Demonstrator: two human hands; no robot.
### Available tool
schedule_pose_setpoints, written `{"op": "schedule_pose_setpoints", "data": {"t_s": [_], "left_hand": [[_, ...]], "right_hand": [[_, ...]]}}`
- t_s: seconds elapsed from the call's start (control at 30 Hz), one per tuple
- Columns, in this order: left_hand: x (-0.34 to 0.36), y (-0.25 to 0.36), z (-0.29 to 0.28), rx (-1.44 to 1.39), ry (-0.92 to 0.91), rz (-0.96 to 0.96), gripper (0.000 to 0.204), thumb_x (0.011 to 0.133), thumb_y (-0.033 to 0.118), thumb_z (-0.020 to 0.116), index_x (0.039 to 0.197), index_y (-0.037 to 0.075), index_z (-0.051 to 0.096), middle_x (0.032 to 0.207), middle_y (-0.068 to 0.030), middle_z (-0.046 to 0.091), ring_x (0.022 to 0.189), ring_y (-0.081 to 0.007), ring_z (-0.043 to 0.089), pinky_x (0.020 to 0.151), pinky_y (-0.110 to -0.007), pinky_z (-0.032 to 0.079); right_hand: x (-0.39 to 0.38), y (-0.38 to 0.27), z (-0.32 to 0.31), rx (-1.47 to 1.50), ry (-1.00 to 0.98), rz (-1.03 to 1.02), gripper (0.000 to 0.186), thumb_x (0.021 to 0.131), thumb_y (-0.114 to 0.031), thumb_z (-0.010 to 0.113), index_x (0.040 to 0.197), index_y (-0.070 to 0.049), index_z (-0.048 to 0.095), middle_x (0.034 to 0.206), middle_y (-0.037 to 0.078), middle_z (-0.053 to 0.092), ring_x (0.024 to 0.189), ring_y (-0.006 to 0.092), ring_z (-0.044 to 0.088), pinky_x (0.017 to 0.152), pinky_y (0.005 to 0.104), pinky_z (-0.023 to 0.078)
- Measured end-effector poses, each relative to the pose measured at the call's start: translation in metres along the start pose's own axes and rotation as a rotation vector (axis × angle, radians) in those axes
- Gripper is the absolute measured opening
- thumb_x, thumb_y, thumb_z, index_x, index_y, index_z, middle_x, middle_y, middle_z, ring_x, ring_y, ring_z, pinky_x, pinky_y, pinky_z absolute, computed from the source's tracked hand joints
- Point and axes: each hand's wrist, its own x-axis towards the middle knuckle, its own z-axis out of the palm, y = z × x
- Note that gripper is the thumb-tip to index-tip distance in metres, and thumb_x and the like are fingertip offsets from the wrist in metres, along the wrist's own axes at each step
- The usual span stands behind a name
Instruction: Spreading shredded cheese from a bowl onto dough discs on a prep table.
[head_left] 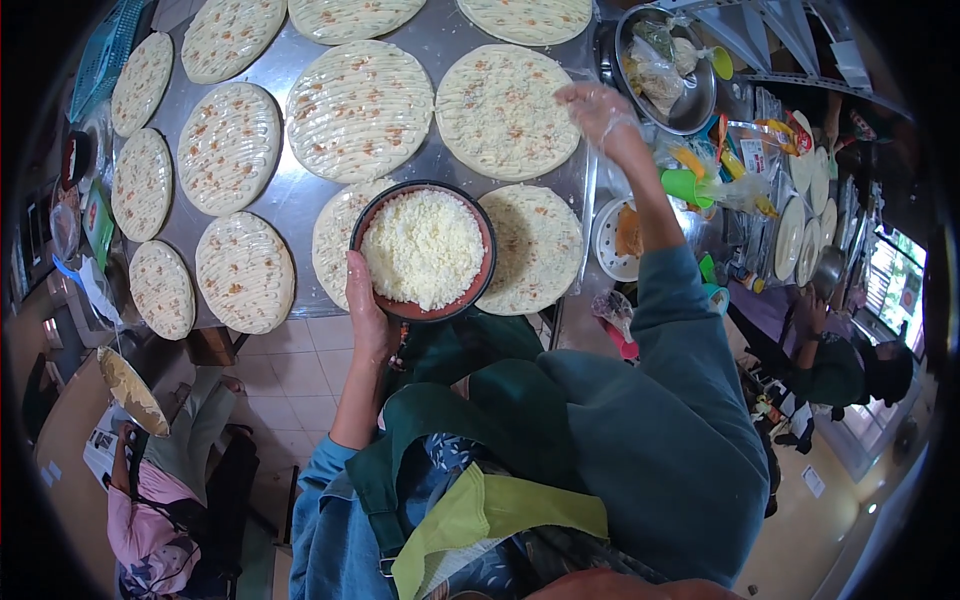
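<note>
My left hand [367, 305] grips the rim of a dark-edged, reddish-brown bowl [485, 262] at its near left side. White grated cheese [420, 245] fills much of this bowl, which is over the table's near edge. In a clear plastic glove, my right hand [603, 118] reaches over the right edge of a flat dough round [505, 110], fingers stretched out and a little blurred. Pale crumbs cover that round and the near right one [545, 250]. The bowl partly hides another round [340, 240]. Creamy lines and orange-brown bits top the large middle round [360, 112].
Several more topped rounds [228, 148] lie on the metal table [300, 195]. At far right stand a steel basin [690, 105] with bags, a green cup [685, 187] and a white strainer [612, 240]. Co-workers are at lower left [160, 510] and right [850, 370].
</note>
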Motion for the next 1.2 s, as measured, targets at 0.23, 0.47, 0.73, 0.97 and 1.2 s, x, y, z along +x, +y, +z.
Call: {"op": "schedule_pose_setpoints", "data": {"t_s": [0.23,0.47,0.73,0.97,1.2], "left_hand": [[-0.003,0.003,0.003,-0.058,0.032,0.012,0.062,0.094,0.051,0.034,0.135,0.004,0.032,0.132,-0.0127,0.044,0.119,-0.0227,0.046,0.100,-0.038,0.038],[-0.004,0.000,-0.006,-0.025,0.047,0.033,0.062,0.094,0.052,0.033,0.137,0.006,0.030,0.135,-0.0120,0.041,0.122,-0.0242,0.044,0.102,-0.040,0.037],[0.002,-0.001,-0.003,-0.017,0.076,0.048,0.062,0.094,0.052,0.036,0.137,0.007,0.031,0.135,-0.0112,0.041,0.122,-0.0232,0.043,0.103,-0.040,0.036],[0.012,0.003,0.012,-0.012,0.086,0.058,0.063,0.093,0.051,0.038,0.136,0.006,0.032,0.134,-0.0110,0.042,0.121,-0.0227,0.044,0.102,-0.038,0.036],[0.029,0.009,0.030,0.028,0.150,0.099,0.060,0.094,0.050,0.037,0.132,0.002,0.038,0.130,-0.0117,0.046,0.119,-0.0203,0.046,0.102,-0.035,0.036]], "right_hand": [[0.061,0.009,-0.001,-0.203,-0.080,-0.039,0.023,0.086,-0.023,0.053,0.096,-0.007,0.065,0.094,0.014,0.063,0.088,0.0272,0.059,0.079,0.0352,0.046],[0.084,0.001,0.023,-0.112,-0.141,-0.255,0.022,0.088,-0.022,0.050,0.101,-0.008,0.062,0.096,0.013,0.063,0.089,0.0291,0.059,0.080,0.0370,0.046],[0.089,-0.046,0.049,-0.258,-0.148,-0.277,0.022,0.086,-0.017,0.053,0.103,-0.007,0.063,0.101,0.014,0.062,0.093,0.0305,0.059,0.082,0.0378,0.046],[0.080,-0.055,0.066,-0.280,-0.087,-0.510,0.020,0.082,-0.011,0.053,0.099,-0.006,0.062,0.096,0.016,0.060,0.090,0.0330,0.057,0.080,0.0390,0.047],[0.044,-0.148,0.011,-0.021,-0.375,0.019,0.028,0.091,-0.029,0.053,0.102,-0.006,0.063,0.087,0.013,0.065,0.083,0.0286,0.062,0.077,0.0398,0.048]]}}
